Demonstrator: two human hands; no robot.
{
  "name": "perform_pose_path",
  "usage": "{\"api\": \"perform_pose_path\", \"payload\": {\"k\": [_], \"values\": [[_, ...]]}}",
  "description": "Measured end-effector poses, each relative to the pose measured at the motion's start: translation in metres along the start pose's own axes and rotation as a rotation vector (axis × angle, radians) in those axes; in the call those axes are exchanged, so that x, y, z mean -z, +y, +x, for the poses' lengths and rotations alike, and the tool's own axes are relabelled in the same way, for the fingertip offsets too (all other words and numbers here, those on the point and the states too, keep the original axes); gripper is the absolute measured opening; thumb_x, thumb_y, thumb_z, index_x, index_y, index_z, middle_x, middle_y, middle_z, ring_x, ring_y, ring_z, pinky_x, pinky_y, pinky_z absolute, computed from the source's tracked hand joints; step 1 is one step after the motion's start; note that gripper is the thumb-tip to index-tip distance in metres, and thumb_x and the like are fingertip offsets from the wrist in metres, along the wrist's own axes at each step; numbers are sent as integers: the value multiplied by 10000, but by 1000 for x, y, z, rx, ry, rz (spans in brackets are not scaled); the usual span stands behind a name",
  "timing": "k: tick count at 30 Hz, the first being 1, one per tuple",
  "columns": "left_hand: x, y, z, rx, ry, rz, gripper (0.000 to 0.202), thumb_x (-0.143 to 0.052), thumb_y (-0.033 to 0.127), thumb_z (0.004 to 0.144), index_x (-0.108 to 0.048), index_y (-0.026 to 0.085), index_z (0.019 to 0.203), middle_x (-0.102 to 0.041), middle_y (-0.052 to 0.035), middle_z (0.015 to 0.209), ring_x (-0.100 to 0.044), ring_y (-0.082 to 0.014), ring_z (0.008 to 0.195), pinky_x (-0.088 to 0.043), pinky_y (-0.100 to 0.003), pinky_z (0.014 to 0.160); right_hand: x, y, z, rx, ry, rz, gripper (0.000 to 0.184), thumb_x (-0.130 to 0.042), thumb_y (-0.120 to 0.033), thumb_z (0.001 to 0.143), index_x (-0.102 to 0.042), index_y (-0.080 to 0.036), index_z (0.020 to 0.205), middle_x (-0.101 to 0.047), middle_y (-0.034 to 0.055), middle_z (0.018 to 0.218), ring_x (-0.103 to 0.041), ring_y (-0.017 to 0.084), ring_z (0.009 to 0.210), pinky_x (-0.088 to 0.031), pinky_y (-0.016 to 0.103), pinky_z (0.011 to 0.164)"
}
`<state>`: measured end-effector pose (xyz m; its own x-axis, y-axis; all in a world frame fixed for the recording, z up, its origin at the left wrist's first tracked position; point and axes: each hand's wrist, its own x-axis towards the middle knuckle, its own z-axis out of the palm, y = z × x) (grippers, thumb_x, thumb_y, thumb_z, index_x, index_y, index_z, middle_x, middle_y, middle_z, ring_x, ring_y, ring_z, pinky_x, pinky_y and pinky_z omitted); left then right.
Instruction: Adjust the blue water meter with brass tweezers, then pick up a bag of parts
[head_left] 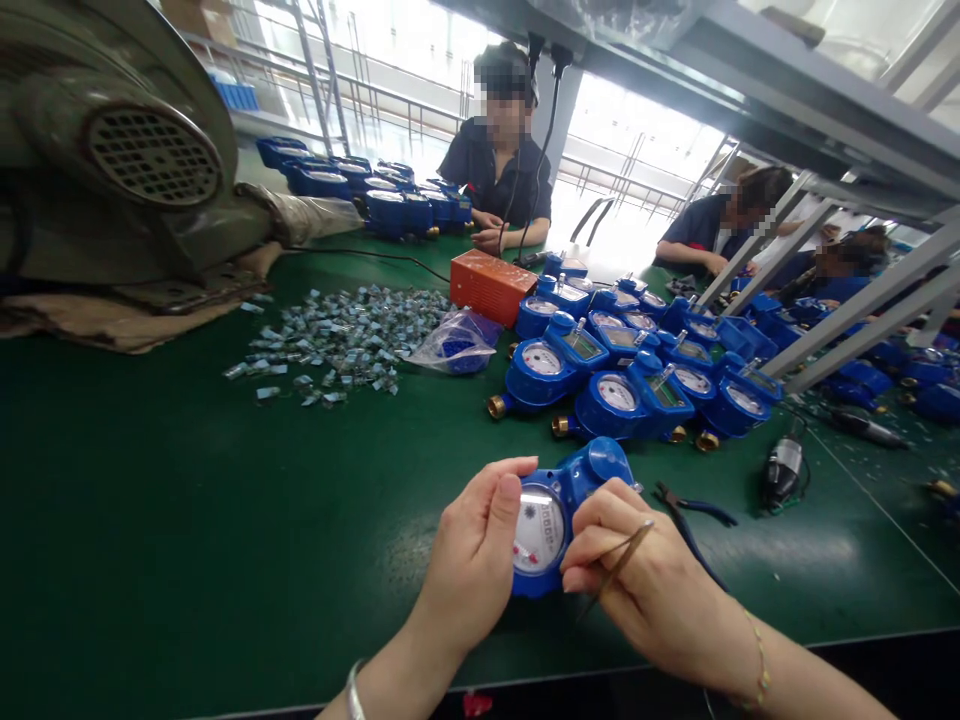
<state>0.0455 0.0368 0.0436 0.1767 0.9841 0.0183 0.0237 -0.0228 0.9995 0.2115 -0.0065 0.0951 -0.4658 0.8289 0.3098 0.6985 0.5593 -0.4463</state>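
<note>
Just above the table's near edge, the left hand gripped a meter, and the right hand braced its other side while pinching tweezers. I guess that kept it steady, dial tilted up at the wearer. Its long axis ran near-left to far-right, cap end pointing away. More meters sat beyond.

Blue water meter: white round dial with red pointers faces up, domed cap tilted up and right, gripped by the left hand. Thin metal tweezers: held slanting in the right hand, beside the meter's right edge.
</note>
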Motion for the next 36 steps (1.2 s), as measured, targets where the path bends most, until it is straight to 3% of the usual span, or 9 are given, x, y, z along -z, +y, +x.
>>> {"api": "perform_pose_path", "payload": {"k": [5, 8, 11, 15, 18, 21, 28, 31, 36], "values": [[4, 0, -8, -299, 154, 169, 252, -462, 283, 881, -619, 272, 1077, -597, -44, 1168, -533, -225, 1079, -384, -304, 950, 0, -1, 3, -26, 33, 35, 108, -509, -128, 853, -535, -184, 764, -571, 19, 862, -504, 149, 819, -414, 322, 753], [7, -8, -20, -515, 126, 280, 305, -599, 182, 792, -630, 286, 1077, -561, -50, 1220, -455, -260, 1195, -351, -346, 1018, 1, 2, 5, -60, 10, 56, 94, -527, -130, 843, -541, -193, 775, -567, 16, 899, -510, 153, 858, -413, 329, 790], [8, -16, -28, -641, 111, 393, 357, -713, 148, 694, -668, 294, 1017, -600, -62, 1170, -389, -301, 1259, -339, -412, 1047, 3, 4, 9, -80, -11, 83, 91, -539, -135, 842, -550, -199, 779, -570, 1, 904, -513, 146, 872, -412, 318, 797], [3, -13, -29, -797, 210, 574, 252, -755, 176, 662, -696, 278, 885, -661, -54, 1068, -461, -304, 1196, -319, -492, 1053, 5, 4, 16, -117, -30, 88, 111, -513, -162, 868, -548, -192, 768, -568, -3, 893, -504, 143, 847, -405, 311, 773], [-3, -5, -27, -914, 238, 614, 171, -707, 112, 705, -681, 240, 816, -693, -25, 961, -566, -246, 1054, -361, -492, 1017, 7, 3, 21, -139, -48, 78, 123, -499, -175, 881, -540, -186, 765, -562, -5, 899, -489, 141, 845, -395, 307, 775], [-6, 0, -24, -923, 217, 608, 162, -670, 61, 728, -659, 212, 784, -703, 1, 882, -598, -199, 968, -375, -466, 1000, 8, 3, 26, -146, -67, 67, 170, -465, -211, 905, -531, -181, 752, -557, -7, 878, -482, 140, 833, -386, 313, 779], [-8, 4, -20, -876, 222, 615, 156, -679, 68, 728, -630, 215, 741, -699, 13, 868, -600, -195, 959, -386, -475, 986, 9, 3, 36, -201, -137, -81, 192, -442, -154, 892, -525, -164, 719, -547, 10, 857, -471, 139, 811, -381, 287, 750], [-8, 3, -19, -871, 204, 631, 167, -680, 57, 722, -624, 211, 754, -693, 0, 895, -598, -203, 972, -395, -493, 982, 9, 2, 39, -215, -134, -145, 212, -431, -206, 904, -523, -173, 716, -549, 7, 841, -476, 139, 799, -374, 278, 729], [-4, -5, -10, -982, 196, 721, 171, -682, 70, 716, -612, 203, 797, -659, -51, 943, -589, -220, 970, -402, -504, 968, 10, 4, 42, -183, -81, -227, 251, -408, -264, 899, -511, -184, 685, -557, 2, 804, -482, 144, 766, -368, 279, 692]]}}
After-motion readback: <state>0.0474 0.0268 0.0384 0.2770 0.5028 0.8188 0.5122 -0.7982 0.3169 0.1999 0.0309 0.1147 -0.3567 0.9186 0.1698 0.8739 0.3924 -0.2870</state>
